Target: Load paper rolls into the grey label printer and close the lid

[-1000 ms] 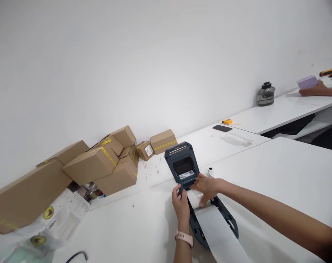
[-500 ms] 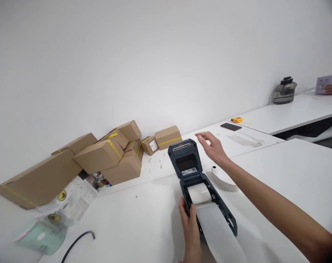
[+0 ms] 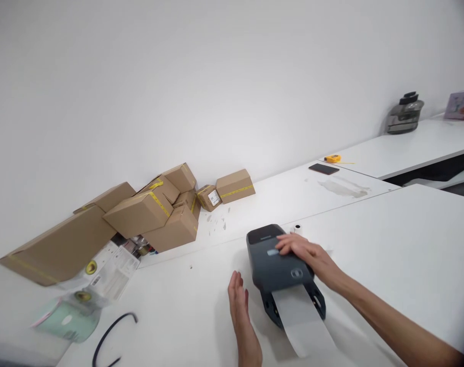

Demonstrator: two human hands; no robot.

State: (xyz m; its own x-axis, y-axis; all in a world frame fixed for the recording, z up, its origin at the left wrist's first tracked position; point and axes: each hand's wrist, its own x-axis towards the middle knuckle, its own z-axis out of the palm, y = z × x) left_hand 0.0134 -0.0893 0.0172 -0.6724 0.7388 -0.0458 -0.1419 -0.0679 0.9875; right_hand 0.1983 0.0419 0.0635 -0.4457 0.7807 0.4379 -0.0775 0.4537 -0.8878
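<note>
A dark blue-grey label printer [image 3: 270, 257] sits on the white table, its lid swung down over the body. At the front the lid stands a little above the base, where the inside edges show. A white paper strip [image 3: 303, 321] runs out from under the lid toward me. My right hand [image 3: 303, 250] lies on top of the lid with fingers stretched out. Left of the printer, my left hand [image 3: 241, 311] is held apart from it, fingers extended and empty. Behind my right hand a white paper roll [image 3: 297, 229] is mostly hidden.
Several cardboard boxes [image 3: 140, 211] are piled against the wall at the left. Nearer lie a mint-green package [image 3: 69, 321] and a black cable [image 3: 105, 336]. A phone [image 3: 324, 168] and a yellow tape measure [image 3: 333, 159] lie at the back right, with a dark jug [image 3: 405, 114] beyond.
The printer's lid has swung down over the roll inside, with my right hand now on it. My left hand has let go of the printer's side and moved left.
</note>
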